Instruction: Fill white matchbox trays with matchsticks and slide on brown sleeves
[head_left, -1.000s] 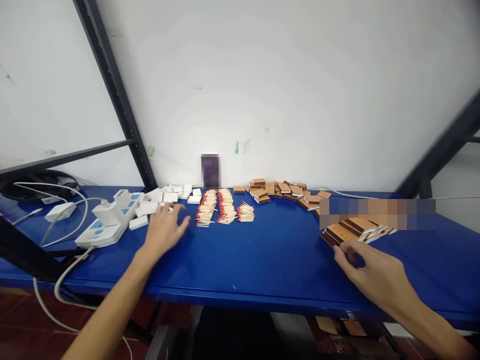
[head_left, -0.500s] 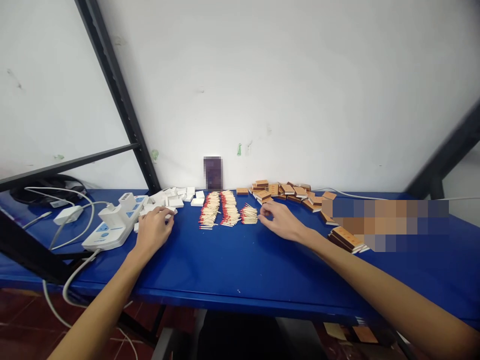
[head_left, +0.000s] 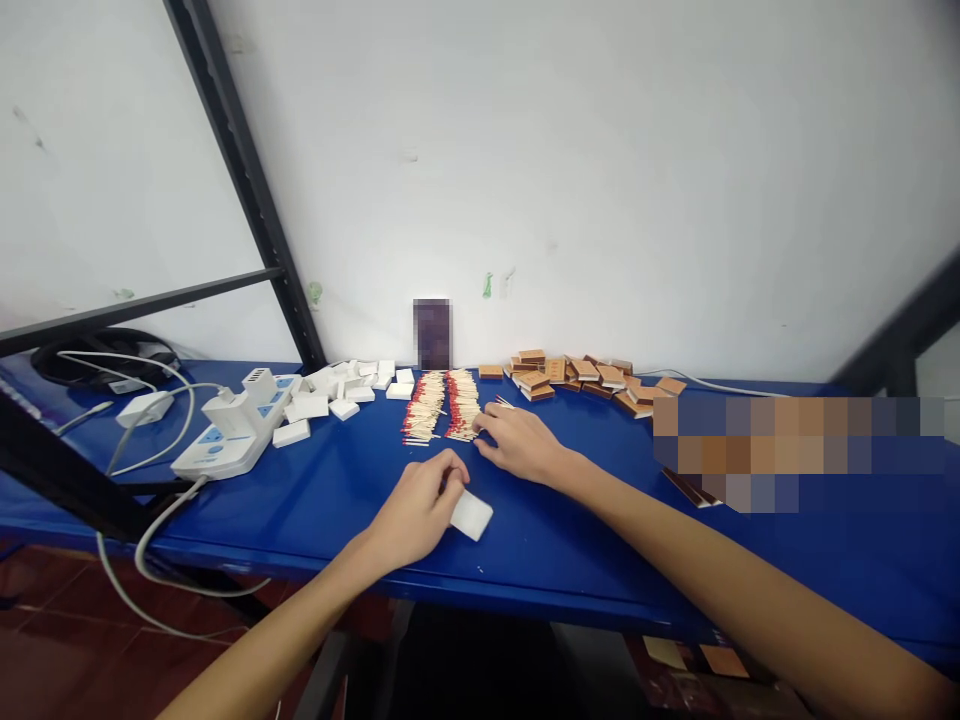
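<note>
My left hand (head_left: 420,505) is closed on a small white matchbox tray (head_left: 472,515), held low over the front of the blue table. My right hand (head_left: 521,440) curls its fingers round a small heap of matches, which it mostly covers. A few of these matches (head_left: 504,402) show behind the knuckles. To the left of my right fingertips lie two long rows of red-tipped matches, a left row (head_left: 425,408) and a right row (head_left: 463,405).
White trays (head_left: 352,385) lie heaped at the back left, beside a white power strip (head_left: 225,430) with cables. Brown matchbox sleeves (head_left: 577,375) are piled at the back right. A dark blurred rectangle (head_left: 433,335) leans on the wall. Black metal posts frame the blue table (head_left: 360,540).
My left hand has come from the tray heap to the middle front, bringing a white tray. My right hand has shifted left over the small match heap.
</note>
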